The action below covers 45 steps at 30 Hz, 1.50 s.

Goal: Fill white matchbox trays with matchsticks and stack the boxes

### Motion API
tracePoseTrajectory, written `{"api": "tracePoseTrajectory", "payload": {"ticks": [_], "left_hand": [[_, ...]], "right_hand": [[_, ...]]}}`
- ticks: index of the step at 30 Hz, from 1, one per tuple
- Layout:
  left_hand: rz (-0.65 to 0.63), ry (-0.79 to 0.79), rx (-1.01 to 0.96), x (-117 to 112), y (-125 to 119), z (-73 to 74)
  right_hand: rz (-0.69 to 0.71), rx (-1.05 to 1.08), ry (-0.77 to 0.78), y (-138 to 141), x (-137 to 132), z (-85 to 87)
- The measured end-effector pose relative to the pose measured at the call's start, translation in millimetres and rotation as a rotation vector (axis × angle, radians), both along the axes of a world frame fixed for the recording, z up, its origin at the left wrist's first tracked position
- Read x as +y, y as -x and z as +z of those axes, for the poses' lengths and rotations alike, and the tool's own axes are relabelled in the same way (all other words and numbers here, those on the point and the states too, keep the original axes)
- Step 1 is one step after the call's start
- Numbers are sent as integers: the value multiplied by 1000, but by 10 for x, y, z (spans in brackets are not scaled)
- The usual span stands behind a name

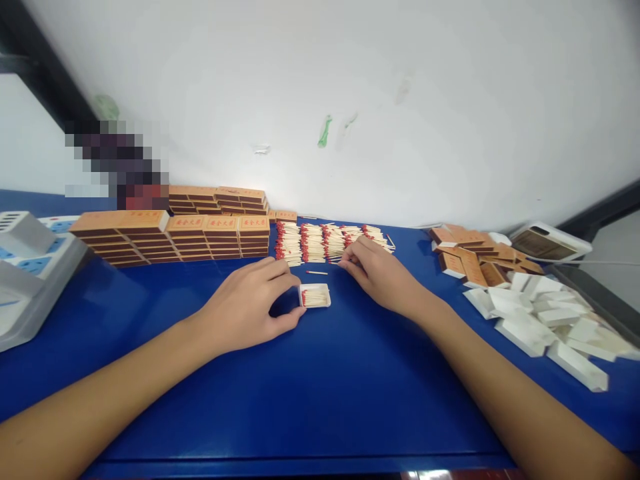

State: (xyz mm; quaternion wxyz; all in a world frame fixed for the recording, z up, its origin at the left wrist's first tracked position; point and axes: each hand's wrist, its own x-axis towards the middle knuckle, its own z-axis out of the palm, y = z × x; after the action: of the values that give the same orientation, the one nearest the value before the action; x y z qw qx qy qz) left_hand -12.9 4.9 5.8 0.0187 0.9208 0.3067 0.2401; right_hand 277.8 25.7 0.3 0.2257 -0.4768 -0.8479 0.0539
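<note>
On the blue counter (pixel 320 373), the left hand (pixel 250 303) pinches a white tray (pixel 329 296) of matches (pixel 315 298) at its fingertips. The right hand (pixel 383 273) has curled fingers touching the match pile (pixel 320 241) just beyond it, grip unclear.

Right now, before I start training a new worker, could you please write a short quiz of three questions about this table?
1. True or false: the left hand touches the small white tray that has matches in it.
2. Where do the fingers of the right hand rest? A) on the row of loose matches B) on a cup C) on a pair of scissors
3. Fill in: the stacks of brown matchboxes stand on the person's ____ side.
Key: 1 true; 2 A; 3 left.
</note>
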Motion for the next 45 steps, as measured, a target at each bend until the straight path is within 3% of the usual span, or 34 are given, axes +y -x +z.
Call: {"api": "tracePoseTrajectory", "payload": {"ticks": [5, 10, 31, 38, 42, 45], "left_hand": [[7, 18, 1, -6, -6, 3], [-10, 36, 7, -9, -6, 2], [-3, 48, 19, -13, -8, 4], [-7, 53, 25, -24, -6, 6], [-2, 50, 23, -13, -6, 8], [-1, 44, 21, -4, -3, 4]], "right_hand": [[77, 88, 66, 213, -288, 168], [130, 10, 77, 395, -442, 150], [141, 57, 110, 381, -421, 102], [-35, 193, 78, 307, -209, -14], [-14, 122, 111, 273, -84, -99], [4, 116, 93, 270, -103, -55]]}}
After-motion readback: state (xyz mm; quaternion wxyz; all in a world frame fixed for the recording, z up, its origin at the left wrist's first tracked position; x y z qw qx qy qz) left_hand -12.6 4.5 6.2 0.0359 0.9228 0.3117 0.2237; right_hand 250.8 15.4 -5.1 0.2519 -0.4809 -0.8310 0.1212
